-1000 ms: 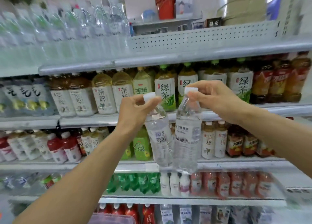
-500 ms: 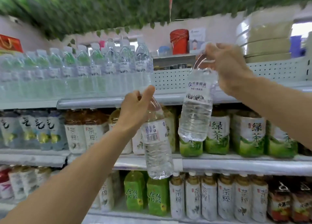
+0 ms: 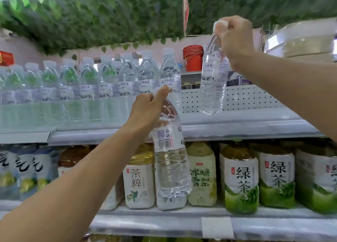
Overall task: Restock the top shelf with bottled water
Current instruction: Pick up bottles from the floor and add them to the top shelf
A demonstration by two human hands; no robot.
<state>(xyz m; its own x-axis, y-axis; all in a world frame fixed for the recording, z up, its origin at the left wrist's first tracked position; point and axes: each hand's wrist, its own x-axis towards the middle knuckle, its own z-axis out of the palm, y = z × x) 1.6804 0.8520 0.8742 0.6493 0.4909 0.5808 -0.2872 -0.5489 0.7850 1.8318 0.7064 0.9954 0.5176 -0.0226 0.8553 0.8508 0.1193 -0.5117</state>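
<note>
My right hand (image 3: 235, 39) grips a clear water bottle (image 3: 213, 84) by its white cap, and the bottle hangs just above the bare right part of the top shelf (image 3: 237, 121). My left hand (image 3: 147, 112) holds a second water bottle (image 3: 170, 161) by its neck, lower down, in front of the top shelf's edge and the tea shelf. A row of several water bottles (image 3: 102, 84) fills the left and middle of the top shelf, ending next to the raised bottle.
Tea and green tea bottles (image 3: 240, 178) crowd the shelf below. A red bucket (image 3: 193, 57) stands behind the top shelf's perforated back panel (image 3: 246, 99). Green leaf garlands (image 3: 127, 17) hang overhead. A large pale container (image 3: 300, 39) sits at the upper right.
Both hands have risen with their bottles. The right bottle went from the tea shelf's height up to hang over the top shelf's free end; the left bottle climbed less.
</note>
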